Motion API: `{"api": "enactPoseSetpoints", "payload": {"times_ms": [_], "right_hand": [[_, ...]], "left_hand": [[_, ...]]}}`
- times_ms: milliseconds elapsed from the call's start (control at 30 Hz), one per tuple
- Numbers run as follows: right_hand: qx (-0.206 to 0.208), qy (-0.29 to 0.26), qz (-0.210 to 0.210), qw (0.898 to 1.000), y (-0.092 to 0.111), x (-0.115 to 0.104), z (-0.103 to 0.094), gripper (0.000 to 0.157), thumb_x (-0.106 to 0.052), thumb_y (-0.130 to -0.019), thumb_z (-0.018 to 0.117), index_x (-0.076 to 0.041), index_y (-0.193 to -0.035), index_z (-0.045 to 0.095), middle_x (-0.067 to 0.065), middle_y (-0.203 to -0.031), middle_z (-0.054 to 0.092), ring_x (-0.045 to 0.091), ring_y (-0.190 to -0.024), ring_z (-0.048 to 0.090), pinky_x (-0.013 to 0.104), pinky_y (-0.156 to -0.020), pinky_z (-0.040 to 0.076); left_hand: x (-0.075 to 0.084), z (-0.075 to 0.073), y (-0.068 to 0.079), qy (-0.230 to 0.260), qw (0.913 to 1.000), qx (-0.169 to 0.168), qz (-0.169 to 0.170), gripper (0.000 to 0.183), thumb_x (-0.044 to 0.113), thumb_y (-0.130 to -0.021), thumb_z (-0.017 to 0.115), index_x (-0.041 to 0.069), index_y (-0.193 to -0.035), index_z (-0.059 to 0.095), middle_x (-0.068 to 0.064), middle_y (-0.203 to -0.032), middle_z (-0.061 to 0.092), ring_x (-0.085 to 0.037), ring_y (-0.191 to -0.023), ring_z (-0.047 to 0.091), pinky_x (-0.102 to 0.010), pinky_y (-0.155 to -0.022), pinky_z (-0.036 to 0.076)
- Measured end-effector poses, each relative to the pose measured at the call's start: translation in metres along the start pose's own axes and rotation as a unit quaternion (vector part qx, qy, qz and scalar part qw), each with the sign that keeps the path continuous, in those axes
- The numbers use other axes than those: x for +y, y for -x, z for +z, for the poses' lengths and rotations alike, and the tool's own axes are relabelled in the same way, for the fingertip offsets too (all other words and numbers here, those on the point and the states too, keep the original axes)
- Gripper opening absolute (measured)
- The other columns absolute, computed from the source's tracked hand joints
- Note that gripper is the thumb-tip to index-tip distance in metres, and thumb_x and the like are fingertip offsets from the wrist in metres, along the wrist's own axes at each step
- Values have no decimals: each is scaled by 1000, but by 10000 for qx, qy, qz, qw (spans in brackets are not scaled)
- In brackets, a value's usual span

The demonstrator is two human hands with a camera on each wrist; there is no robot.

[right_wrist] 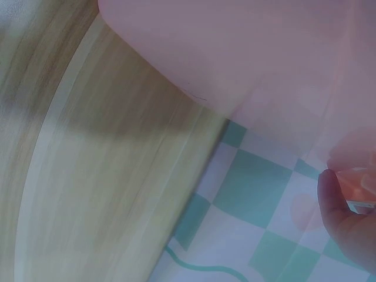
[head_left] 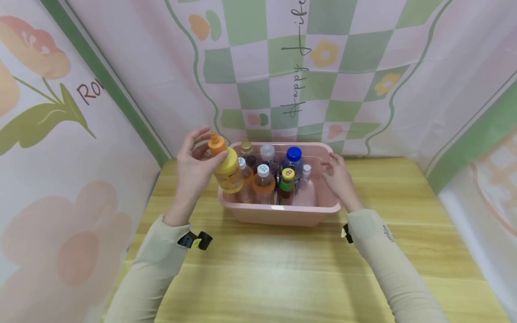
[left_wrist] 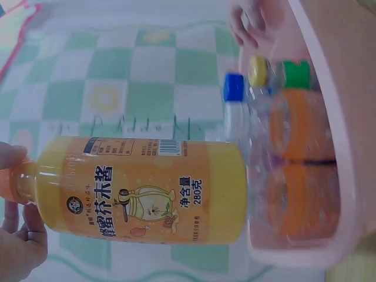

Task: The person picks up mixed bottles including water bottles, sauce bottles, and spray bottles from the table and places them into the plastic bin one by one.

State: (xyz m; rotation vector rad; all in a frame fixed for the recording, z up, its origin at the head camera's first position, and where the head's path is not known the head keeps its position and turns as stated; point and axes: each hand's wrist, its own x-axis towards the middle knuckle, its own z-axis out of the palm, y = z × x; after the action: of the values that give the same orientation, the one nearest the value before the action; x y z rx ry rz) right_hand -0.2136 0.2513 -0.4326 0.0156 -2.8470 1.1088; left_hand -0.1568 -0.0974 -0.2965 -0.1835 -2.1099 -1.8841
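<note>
My left hand (head_left: 195, 157) pinches a yellow honey mustard bottle (head_left: 230, 175) by its orange nozzle cap. In the head view the bottle tilts over the left end of a pink plastic bin (head_left: 274, 215); its label faces the left wrist camera. Curled at the bin's right rim near the far corner, my right hand (head_left: 339, 177) holds the edge. Inside the bin stand two orange-labelled bottles with white caps (head_left: 264, 186), a blue-capped bottle (head_left: 294, 154), a yellow-capped bottle with a green neck (head_left: 286, 186), a gold-capped bottle (head_left: 247, 148) and several clear ones.
The bin stands on a light wood table (head_left: 258, 269), close to its far edge. Behind it hangs a green-and-white checked cloth (head_left: 250, 96). A flower-printed cloth (head_left: 60, 179) borders the left side, with another cloth on the right.
</note>
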Motion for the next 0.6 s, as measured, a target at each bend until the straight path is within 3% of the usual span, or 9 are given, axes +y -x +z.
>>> {"api": "enactPoseSetpoints", "payload": {"times_ms": [267, 600], "right_hand": [[15, -33, -22, 10000, 0, 1, 0, 41, 0, -87, 53, 12, -126, 51, 26, -155, 19, 52, -136, 29, 62, -110, 31], [145, 67, -142, 9998, -2, 4, 2, 39, -1, -86, 54, 10, -123, 53, 27, -152, 23, 53, -134, 30, 64, -110, 30]], "left_hand": [[8, 32, 2, 90, 9974, -580, 417, 61, -8, -74, 73, 4, -131, 51, -15, -121, 56, -26, -107, 62, -13, -76, 49], [10, 71, 6, -330, 9887, -1260, 744, 54, 0, -77, 75, 7, -127, 55, -11, -124, 60, -24, -108, 65, -25, -85, 54]]}}
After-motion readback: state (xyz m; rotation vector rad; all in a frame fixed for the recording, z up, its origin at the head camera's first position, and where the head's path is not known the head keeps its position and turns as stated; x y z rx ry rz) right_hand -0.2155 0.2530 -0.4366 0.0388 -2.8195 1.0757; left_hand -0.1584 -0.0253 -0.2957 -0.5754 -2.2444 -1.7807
